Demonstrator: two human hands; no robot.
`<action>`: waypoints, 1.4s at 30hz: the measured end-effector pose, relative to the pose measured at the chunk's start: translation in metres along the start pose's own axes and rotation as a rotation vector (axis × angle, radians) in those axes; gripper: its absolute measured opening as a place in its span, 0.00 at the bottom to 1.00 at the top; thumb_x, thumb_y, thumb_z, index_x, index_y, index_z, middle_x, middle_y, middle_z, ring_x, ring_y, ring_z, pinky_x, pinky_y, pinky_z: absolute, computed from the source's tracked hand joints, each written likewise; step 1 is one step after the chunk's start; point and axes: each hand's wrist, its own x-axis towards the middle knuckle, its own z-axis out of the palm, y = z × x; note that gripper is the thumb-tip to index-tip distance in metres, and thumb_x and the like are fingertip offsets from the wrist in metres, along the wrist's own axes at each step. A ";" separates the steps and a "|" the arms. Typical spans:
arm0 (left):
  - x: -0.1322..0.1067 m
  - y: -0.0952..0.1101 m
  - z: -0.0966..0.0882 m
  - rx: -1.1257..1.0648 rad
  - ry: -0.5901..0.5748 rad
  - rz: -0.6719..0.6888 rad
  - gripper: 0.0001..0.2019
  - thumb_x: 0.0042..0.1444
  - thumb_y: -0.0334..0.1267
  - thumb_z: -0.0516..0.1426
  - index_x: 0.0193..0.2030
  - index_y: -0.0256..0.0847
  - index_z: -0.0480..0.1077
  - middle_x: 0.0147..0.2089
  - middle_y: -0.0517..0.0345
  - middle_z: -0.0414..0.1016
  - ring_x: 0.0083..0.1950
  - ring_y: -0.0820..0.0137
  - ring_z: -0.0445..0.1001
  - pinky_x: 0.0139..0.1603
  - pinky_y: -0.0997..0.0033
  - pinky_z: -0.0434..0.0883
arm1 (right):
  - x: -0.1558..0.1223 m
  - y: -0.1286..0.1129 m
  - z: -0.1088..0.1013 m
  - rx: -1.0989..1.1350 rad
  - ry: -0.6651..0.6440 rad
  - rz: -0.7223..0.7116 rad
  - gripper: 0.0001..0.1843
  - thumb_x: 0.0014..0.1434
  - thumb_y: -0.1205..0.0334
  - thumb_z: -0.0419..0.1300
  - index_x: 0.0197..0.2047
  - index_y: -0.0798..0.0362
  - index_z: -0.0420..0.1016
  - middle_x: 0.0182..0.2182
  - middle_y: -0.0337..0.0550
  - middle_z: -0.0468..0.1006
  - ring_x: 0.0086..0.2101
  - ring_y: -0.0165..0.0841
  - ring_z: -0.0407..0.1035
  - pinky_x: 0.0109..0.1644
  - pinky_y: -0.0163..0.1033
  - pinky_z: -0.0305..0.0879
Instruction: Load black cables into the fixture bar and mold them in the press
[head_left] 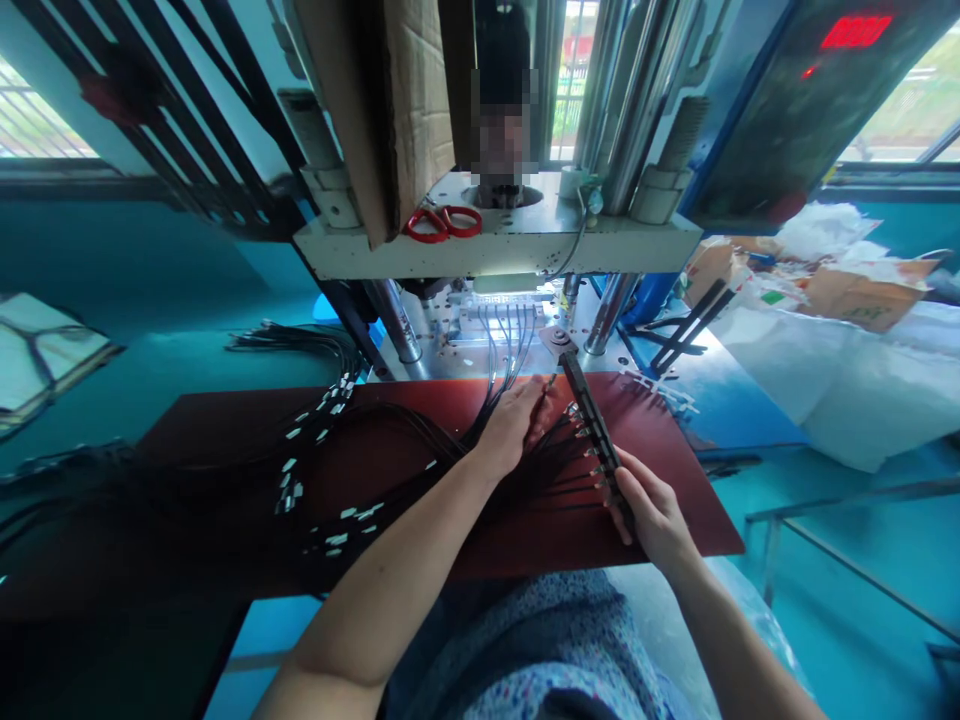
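Observation:
My right hand [651, 508] is closed around the near end of a long black strip [589, 415] that holds a row of metal-tipped cable ends. The strip lies slanted on the dark red board [675, 500], its far end pointing at the press. My left hand [514, 420] lies on the fan of black cables [420, 450] just left of the strip, fingers together and stretched toward the cable tips. Many black cables with white tags [292, 470] spread left across the board.
A moulding press [495, 240] stands right behind the board, with white cables [506, 335] in its lower plate. Red-handled scissors [444, 222] lie on its upper shelf. Another person stands behind the press. Cardboard boxes and white bags [840, 300] fill the right side.

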 end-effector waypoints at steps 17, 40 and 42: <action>0.001 -0.007 -0.001 0.656 0.084 0.203 0.13 0.50 0.42 0.54 0.21 0.36 0.67 0.20 0.64 0.64 0.24 0.76 0.62 0.28 0.75 0.57 | 0.003 0.002 -0.004 -0.151 -0.111 0.008 0.29 0.61 0.47 0.53 0.60 0.55 0.61 0.16 0.31 0.63 0.12 0.22 0.54 0.11 0.26 0.51; 0.039 0.017 -0.065 0.595 0.360 0.063 0.27 0.37 0.30 0.63 0.48 0.36 0.63 0.32 0.60 0.68 0.31 0.73 0.68 0.34 0.74 0.65 | 0.049 -0.059 0.012 -1.524 -0.374 -0.370 0.18 0.62 0.57 0.48 0.24 0.52 0.69 0.20 0.43 0.74 0.21 0.36 0.68 0.25 0.38 0.44; 0.051 0.012 -0.065 0.280 0.250 -0.117 0.25 0.37 0.28 0.62 0.45 0.35 0.63 0.26 0.64 0.67 0.26 0.74 0.68 0.28 0.75 0.65 | 0.095 -0.075 0.024 -1.317 -0.288 -0.409 0.17 0.60 0.59 0.52 0.21 0.52 0.68 0.19 0.40 0.72 0.21 0.31 0.65 0.26 0.37 0.47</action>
